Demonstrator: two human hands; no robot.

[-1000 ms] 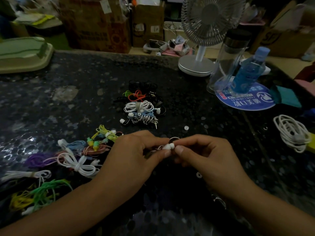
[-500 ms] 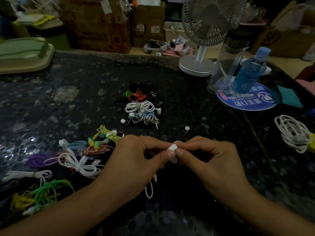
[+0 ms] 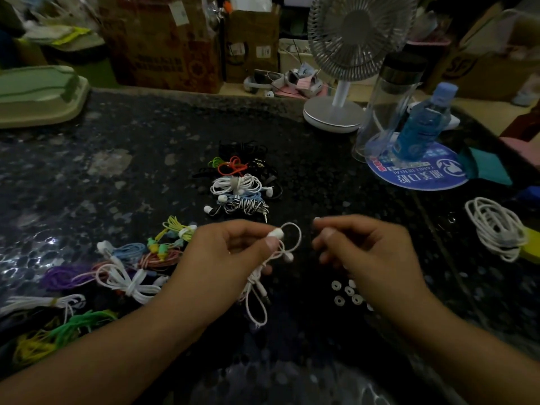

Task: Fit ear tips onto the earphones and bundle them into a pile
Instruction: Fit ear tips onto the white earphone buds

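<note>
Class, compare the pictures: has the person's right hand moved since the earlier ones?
Yes. The right hand has drawn rightward off the white earphone, toward the blue bottle's side.

White desk fan [image 3: 355,39], clear tumbler [image 3: 388,103], blue bottle [image 3: 423,124], perhaps mouthwash, on dark countertop [image 3: 146,159].

Worktop [image 3: 146,159]: glossy speckled dark stone
Bottle [image 3: 420,124]: clear blue plastic
Boxes [image 3: 163,45]: matt brown cardboard
Earphone cable [image 3: 257,287]: smooth white plastic
</note>
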